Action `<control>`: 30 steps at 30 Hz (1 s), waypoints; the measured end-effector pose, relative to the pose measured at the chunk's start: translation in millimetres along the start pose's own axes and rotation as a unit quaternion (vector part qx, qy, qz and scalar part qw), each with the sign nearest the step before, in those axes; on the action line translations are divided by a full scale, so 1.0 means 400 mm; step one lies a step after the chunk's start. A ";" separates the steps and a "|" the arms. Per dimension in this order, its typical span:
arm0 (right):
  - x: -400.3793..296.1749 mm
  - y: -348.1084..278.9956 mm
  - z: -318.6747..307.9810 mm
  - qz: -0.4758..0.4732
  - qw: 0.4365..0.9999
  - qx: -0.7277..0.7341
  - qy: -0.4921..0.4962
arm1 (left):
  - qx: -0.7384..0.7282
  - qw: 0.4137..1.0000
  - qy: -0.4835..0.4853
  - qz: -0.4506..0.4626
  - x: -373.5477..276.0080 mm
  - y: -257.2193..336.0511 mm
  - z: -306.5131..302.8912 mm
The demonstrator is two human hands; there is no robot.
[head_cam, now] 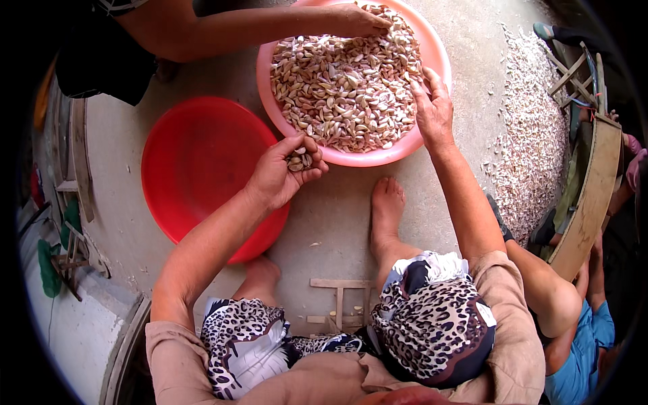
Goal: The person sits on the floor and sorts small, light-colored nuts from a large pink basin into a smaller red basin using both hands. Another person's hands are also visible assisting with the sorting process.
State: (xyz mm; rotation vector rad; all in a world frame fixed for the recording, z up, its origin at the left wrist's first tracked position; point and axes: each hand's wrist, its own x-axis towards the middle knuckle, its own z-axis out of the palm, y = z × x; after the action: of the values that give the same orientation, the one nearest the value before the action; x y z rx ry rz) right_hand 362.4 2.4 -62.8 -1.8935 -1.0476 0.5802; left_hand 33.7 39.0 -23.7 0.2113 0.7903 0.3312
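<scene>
Cupped palm up, my left hand [278, 171] holds several garlic cloves [299, 160]. It is between the red plastic basin [202, 167] on the left and the near rim of the pink plastic basin [349, 158]. A broad heap of unpeeled garlic cloves [349, 96] fills the pink basin. My right hand [434, 105] rests at that basin's right rim, its fingertips at the edge of the heap; whether it pinches a clove is hidden. The visible inside of the red basin holds no cloves.
Another person's hand [362, 21] reaches into the pink basin from the upper left. Garlic skins or cloves [529, 136] lie spread over the floor at right, beside a wooden bench [590, 197]. More people sit at the right. A wooden stool frame [340, 304] stands between my legs.
</scene>
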 end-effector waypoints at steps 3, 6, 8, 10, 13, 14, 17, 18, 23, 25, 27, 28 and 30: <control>0.069 -0.006 0.030 0.014 0.999 0.018 0.028 | -0.005 1.000 0.010 -0.001 -0.006 -0.002 -0.009; 0.153 0.051 0.046 0.023 0.999 0.021 0.017 | -0.001 1.000 0.000 -0.004 0.001 0.001 0.002; 0.192 0.067 0.060 0.011 1.000 -0.006 0.021 | 0.003 1.000 -0.012 -0.005 0.005 0.000 0.002; 0.205 0.041 0.085 0.021 1.000 -0.019 -0.001 | 0.001 1.000 -0.009 -0.003 -0.001 0.001 -0.001; 0.229 0.009 0.106 0.040 0.998 -0.038 -0.033 | 0.002 1.000 -0.008 -0.001 -0.005 0.000 0.003; 0.233 0.000 0.113 0.059 0.995 -0.067 -0.046 | 0.003 1.000 -0.008 0.000 -0.006 0.000 0.003; 0.256 0.020 0.110 0.119 0.988 -0.034 -0.096 | -0.002 1.000 -0.020 -0.004 0.006 -0.002 0.004; 0.251 0.022 0.120 0.137 0.985 0.014 -0.102 | 0.000 1.000 -0.021 -0.005 0.007 -0.003 0.003; 0.151 -0.021 0.130 0.082 0.991 0.028 -0.099 | 0.012 1.000 -0.008 -0.009 0.006 -0.003 0.001; 0.090 -0.111 0.141 -0.011 0.995 -0.007 -0.099 | 0.016 1.000 0.002 -0.004 -0.003 0.000 -0.001; 0.037 -0.164 0.151 -0.137 0.985 -0.063 -0.079 | 0.016 1.000 -0.005 -0.003 0.000 0.001 0.002; 0.014 -0.176 0.161 -0.176 0.977 -0.074 -0.090 | 0.013 1.000 -0.009 -0.004 0.001 0.000 -0.001; -0.031 -0.208 0.182 -0.244 0.958 -0.103 -0.105 | 0.012 1.000 -0.005 -0.004 -0.003 0.003 -0.007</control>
State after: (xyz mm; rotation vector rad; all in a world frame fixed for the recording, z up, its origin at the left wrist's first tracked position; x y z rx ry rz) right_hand 266.6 48.1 -28.8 -1.6738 -1.7055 0.3973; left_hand 30.9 39.8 -24.4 0.2310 0.7855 0.3124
